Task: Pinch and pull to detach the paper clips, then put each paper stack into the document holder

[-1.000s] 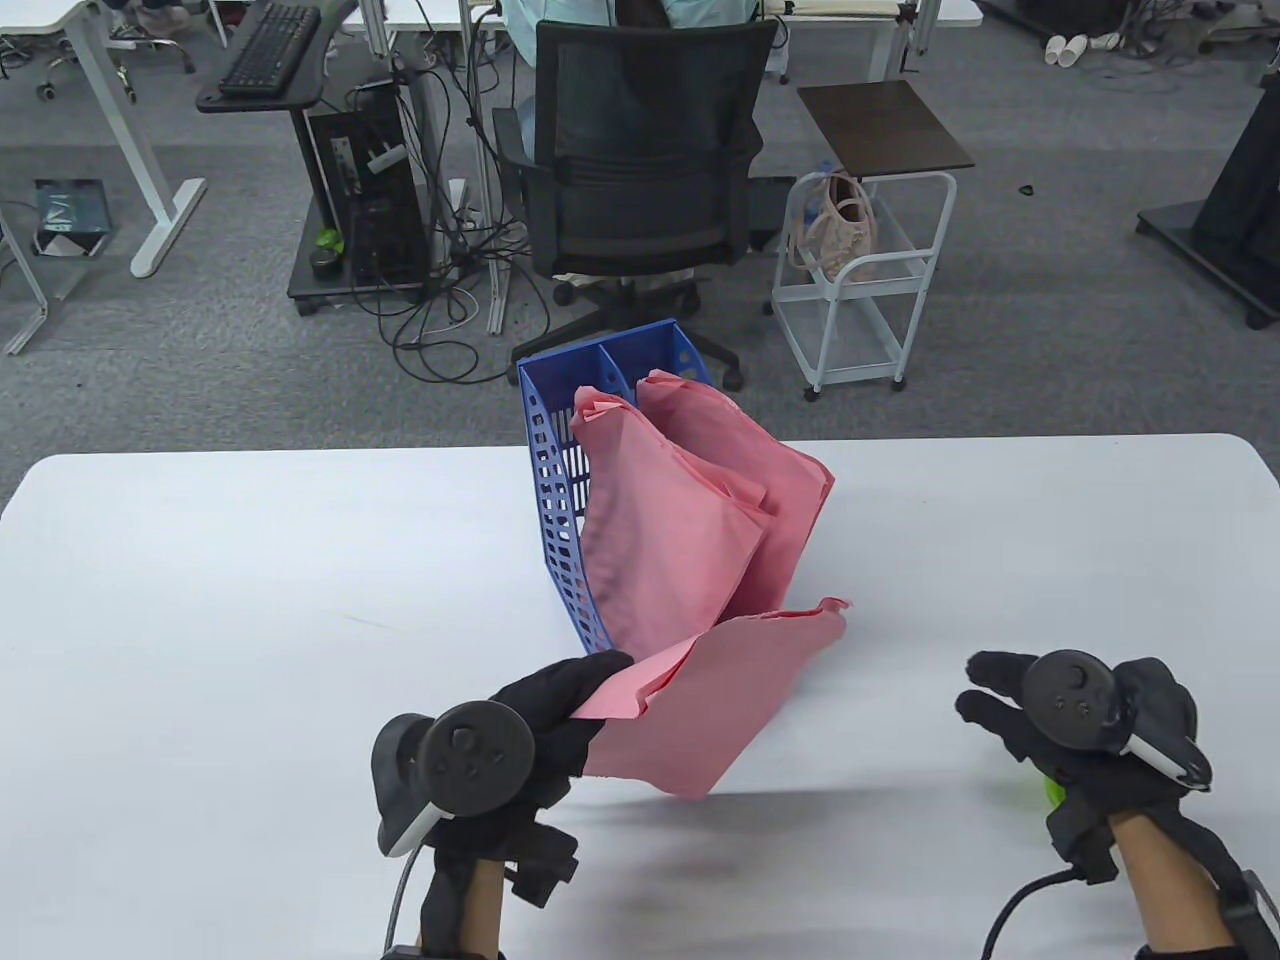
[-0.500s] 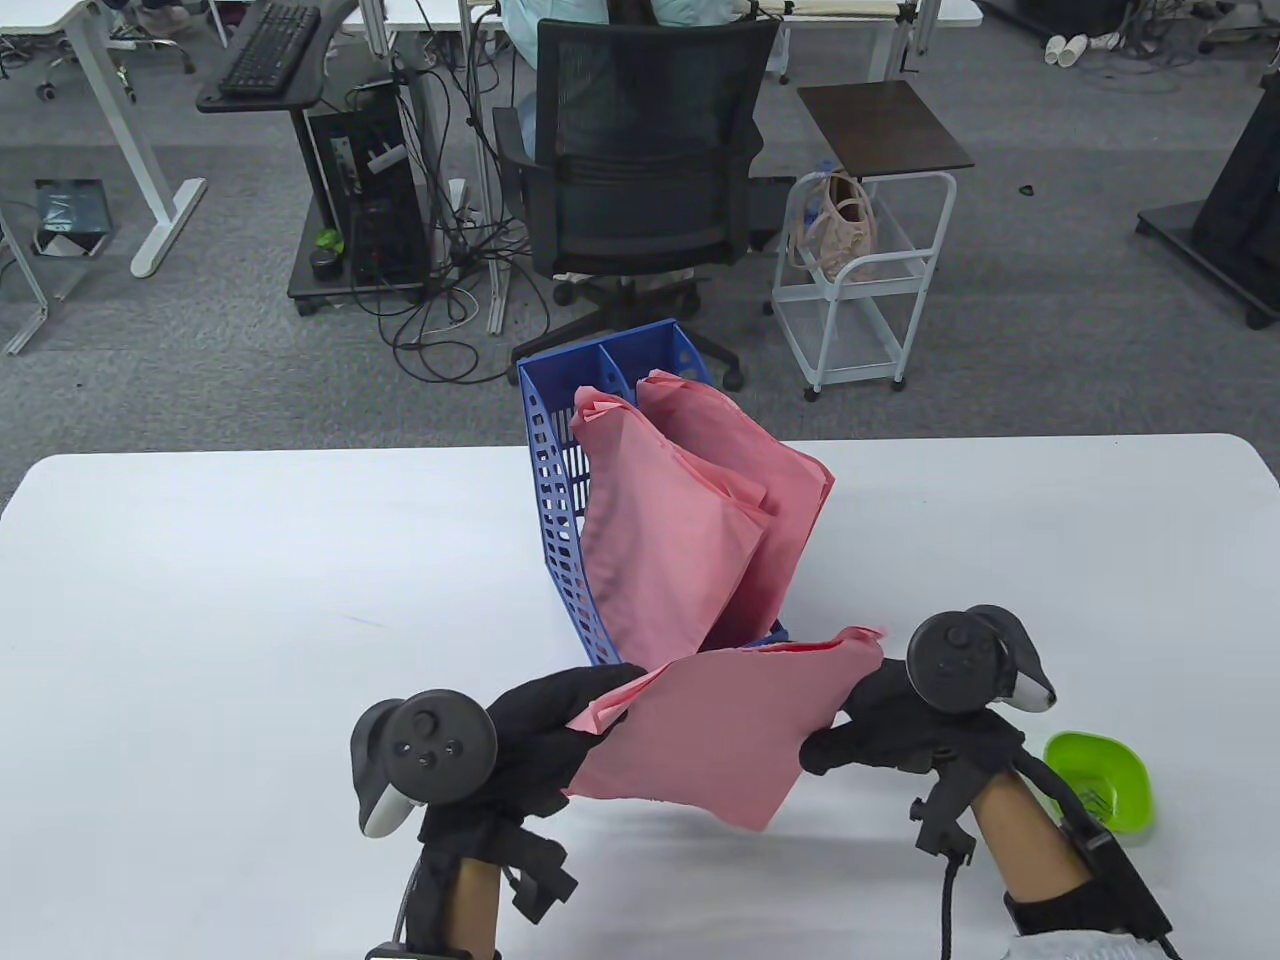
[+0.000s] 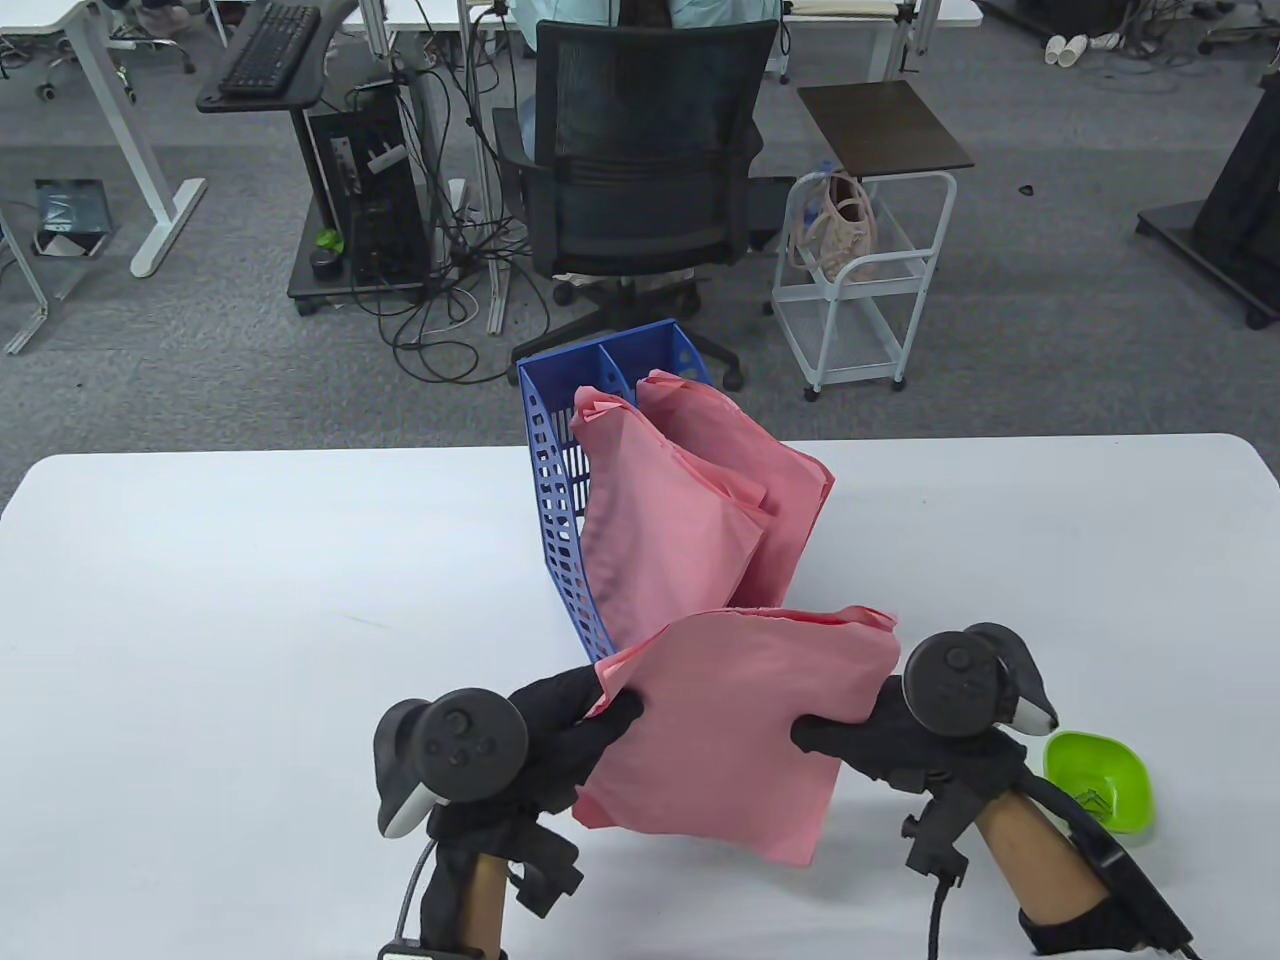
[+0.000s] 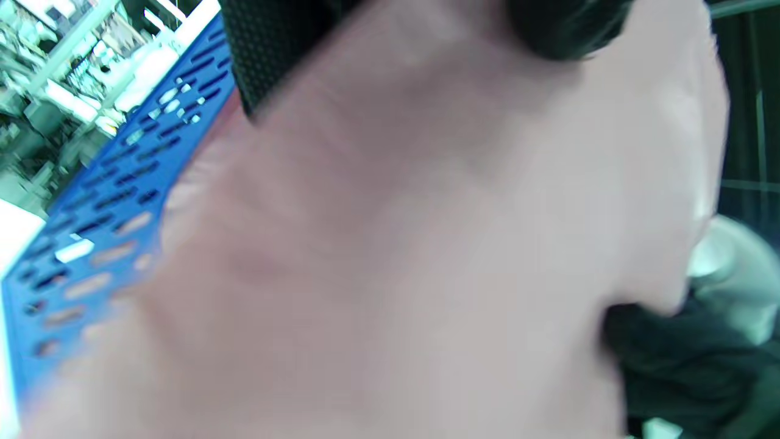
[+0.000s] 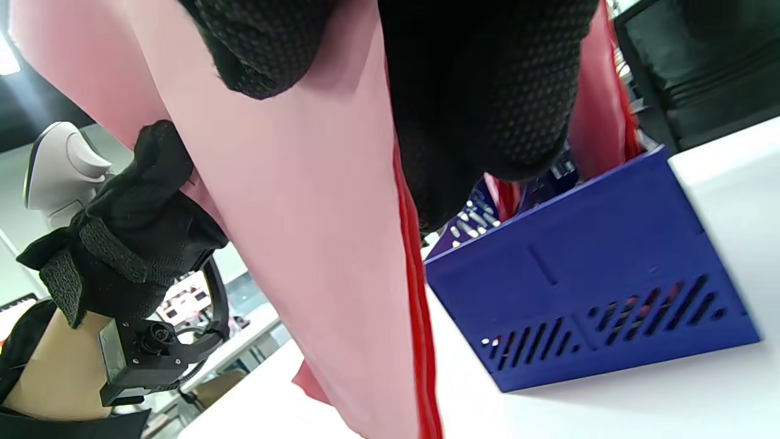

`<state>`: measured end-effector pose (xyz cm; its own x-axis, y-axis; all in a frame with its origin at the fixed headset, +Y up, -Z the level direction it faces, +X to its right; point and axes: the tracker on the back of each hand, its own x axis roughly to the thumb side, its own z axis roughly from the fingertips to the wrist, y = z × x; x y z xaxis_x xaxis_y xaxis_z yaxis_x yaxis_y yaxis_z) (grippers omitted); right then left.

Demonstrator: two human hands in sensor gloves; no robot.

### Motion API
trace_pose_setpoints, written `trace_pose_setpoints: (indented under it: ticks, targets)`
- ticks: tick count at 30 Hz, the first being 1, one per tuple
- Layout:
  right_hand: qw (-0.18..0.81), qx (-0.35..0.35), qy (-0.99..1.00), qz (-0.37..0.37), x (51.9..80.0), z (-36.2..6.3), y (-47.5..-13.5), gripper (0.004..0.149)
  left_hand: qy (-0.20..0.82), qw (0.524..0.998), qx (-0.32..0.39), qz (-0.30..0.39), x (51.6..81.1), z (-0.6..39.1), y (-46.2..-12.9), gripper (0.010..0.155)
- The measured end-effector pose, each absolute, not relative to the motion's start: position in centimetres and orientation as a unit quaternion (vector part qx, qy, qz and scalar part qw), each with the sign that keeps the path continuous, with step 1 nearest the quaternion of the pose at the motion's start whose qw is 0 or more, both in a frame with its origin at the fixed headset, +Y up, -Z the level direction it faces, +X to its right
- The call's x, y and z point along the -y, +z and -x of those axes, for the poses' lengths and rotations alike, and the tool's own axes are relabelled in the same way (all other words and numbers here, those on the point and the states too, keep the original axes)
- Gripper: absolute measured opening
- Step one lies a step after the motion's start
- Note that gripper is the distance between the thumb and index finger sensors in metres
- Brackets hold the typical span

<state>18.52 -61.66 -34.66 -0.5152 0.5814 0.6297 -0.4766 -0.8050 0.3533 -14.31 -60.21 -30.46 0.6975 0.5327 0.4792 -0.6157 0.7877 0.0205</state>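
Note:
A pink paper stack (image 3: 730, 725) hangs above the table, held between both hands just in front of the blue document holder (image 3: 552, 505). My left hand (image 3: 590, 715) pinches the stack's left edge, and my right hand (image 3: 835, 735) grips its right edge. Two other pink stacks (image 3: 680, 500) stand in the holder and lean to the right. The left wrist view is filled by the blurred pink stack (image 4: 396, 256) with the holder's blue slotted wall (image 4: 91, 213) behind. In the right wrist view my gloved fingers (image 5: 475, 91) clamp the pink stack (image 5: 304, 201) close to the holder (image 5: 585, 268).
A green bowl (image 3: 1100, 780) sits on the white table (image 3: 200, 620) right of my right wrist, with a clip inside it. Beyond the far table edge stand a black office chair (image 3: 640, 160) and a white trolley (image 3: 860, 280).
My right hand came from the green bowl to the stack and took its right edge. Both hands then raised and levelled the stack in front of the holder.

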Motion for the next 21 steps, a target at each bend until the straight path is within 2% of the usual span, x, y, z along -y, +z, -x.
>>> trace_pose_setpoints:
  ticks: [4,7,11,21]
  targets:
    - [0.291,-0.045,0.888,-0.353,60.1,-21.3,-34.0,0.042,0.213,0.951,0.191,-0.116,60.3,13.8,-30.1,0.063]
    - [0.278,-0.023,0.906,-0.318,59.0,-23.9,-33.5,0.042,0.1,0.975,0.15,-0.132,60.7,13.5,-30.1,0.07]
    - [0.258,0.0,0.928,-0.268,57.7,-26.8,-32.9,0.042,-0.017,0.984,0.112,-0.135,61.5,13.5,-30.3,0.078]
    - [0.218,0.018,0.965,-0.142,55.6,-32.2,-33.7,0.042,-0.074,0.99,0.075,-0.099,64.4,15.9,-31.5,0.093]
